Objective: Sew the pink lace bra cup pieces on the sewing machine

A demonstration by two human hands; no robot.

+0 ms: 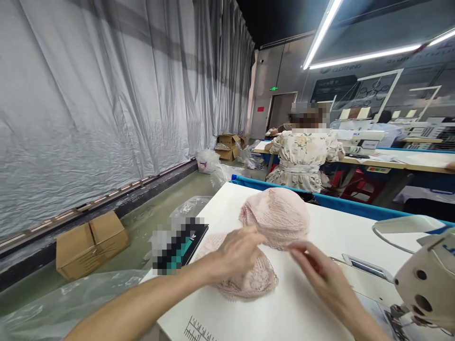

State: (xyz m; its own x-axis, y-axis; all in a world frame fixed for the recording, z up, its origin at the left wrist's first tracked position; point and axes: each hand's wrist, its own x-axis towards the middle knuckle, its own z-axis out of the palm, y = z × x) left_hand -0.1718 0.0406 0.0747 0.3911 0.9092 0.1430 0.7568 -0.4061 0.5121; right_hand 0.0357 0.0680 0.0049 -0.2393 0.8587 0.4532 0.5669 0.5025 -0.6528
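A pile of pink lace pieces (275, 215) lies on the white worktable (334, 234). My left hand (239, 251) rests on a flat pink lace piece (249, 282) near the front, fingers bent down onto the fabric and reaching toward the pile. To its right, my right hand (318, 270) has its fingers stretched out, touching the lower edge of the pile. Neither hand plainly lifts anything.
A sewing machine (423, 279) stands at the right table edge. A dark flat object (185, 244) lies at the table's left edge. A cardboard box (90, 244) and plastic bags sit on the floor to the left. A person in a floral dress (302, 158) works at another table behind.
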